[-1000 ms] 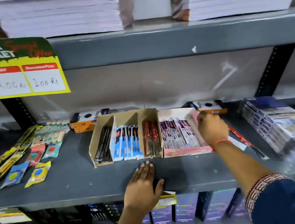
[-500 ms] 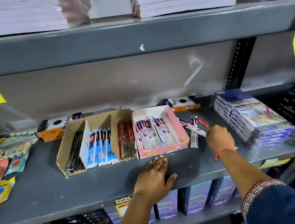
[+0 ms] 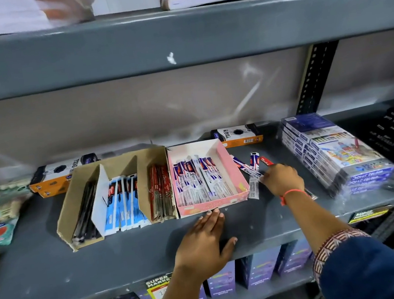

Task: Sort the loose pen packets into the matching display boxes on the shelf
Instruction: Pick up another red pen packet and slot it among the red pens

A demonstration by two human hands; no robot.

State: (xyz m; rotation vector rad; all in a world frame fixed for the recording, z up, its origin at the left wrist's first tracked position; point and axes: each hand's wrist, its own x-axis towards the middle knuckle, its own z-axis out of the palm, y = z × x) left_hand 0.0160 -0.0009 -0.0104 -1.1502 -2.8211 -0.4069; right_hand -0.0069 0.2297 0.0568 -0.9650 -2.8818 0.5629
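Grey shelf (image 3: pixel 43 272) | left hand (image 3: pixel 203 239) flat, released, before pink box (image 3: pixel 234 169) | right hand (image 3: pixel 282 179) pinching loose pen packets (image 3: pixel 250 169) just right of that box

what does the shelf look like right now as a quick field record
shelf: grey metal shelf
brown box: cardboard display box, black, blue and red pen packets
pink box: pink display box, white-blue packets
loose packets: loose pen packets, right of pink box
right hand: right hand on loose packets
left hand: left hand flat on shelf
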